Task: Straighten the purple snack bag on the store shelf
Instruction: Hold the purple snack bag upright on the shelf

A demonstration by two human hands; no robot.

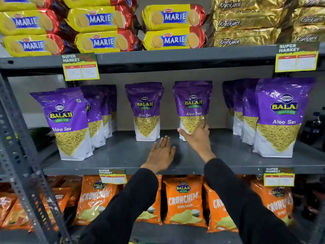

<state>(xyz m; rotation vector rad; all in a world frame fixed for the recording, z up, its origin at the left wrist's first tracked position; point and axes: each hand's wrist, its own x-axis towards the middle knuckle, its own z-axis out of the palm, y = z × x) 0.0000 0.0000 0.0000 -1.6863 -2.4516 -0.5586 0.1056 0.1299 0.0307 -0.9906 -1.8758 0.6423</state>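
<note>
A purple Balaji Aloo Sev bag [192, 104] stands near the back of the middle shelf [123, 155], right of centre, leaning slightly left. My right hand [198, 138] grips its lower front, thumb on the left edge and fingers over the yellow window. My left hand [161, 153] hovers flat and empty over the shelf, fingers spread, just in front of a second upright purple bag [146, 110].
More purple bags stand in rows at the left [68, 120] and right [279, 117]. Marie biscuit packs [174, 27] and gold Krackjack packs [246, 23] fill the upper shelf. Orange Crunchem bags [184, 199] sit below. Price tags [80, 66] hang from shelf edges.
</note>
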